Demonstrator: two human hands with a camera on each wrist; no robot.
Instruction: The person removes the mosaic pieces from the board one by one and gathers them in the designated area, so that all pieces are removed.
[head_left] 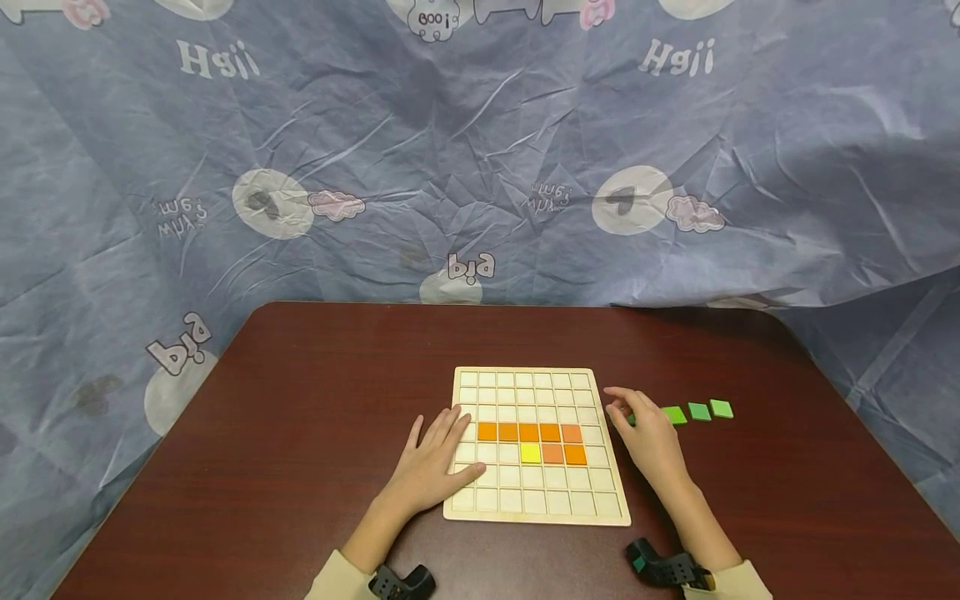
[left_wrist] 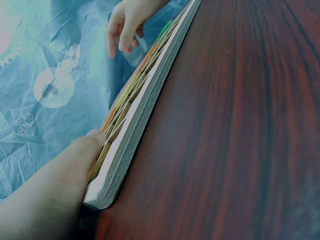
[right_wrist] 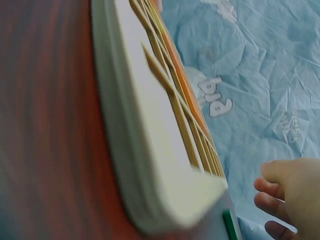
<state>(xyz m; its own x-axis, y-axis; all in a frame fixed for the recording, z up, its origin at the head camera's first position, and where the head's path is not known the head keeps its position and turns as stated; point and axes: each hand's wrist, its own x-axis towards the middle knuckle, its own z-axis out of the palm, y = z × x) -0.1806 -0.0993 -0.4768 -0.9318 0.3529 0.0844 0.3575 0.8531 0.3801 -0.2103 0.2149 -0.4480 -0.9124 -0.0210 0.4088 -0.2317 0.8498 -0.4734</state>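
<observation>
A pale wooden grid board [head_left: 536, 507] lies on the table, with its square cells partly filled. One row has several orange tiles [head_left: 528, 432] and a salmon tile [head_left: 571, 433] at its right end. Below them sit a yellow tile [head_left: 530, 453], a salmon one and an orange one. My left hand [head_left: 435, 467] rests spread over the board's left edge, thumb [left_wrist: 92, 145] along its near corner. Just off the right edge, my right hand [head_left: 648, 433] hovers with loosely bent fingers over a dark green tile [right_wrist: 231, 225], nothing visible between them.
To the right of my right hand lie a bright green tile [head_left: 677, 415], a darker green tile [head_left: 699, 412] and a light green tile [head_left: 722, 408]. The dark red-brown table [head_left: 337, 375] ends at a printed blue-grey cloth [head_left: 450, 125] hanging behind.
</observation>
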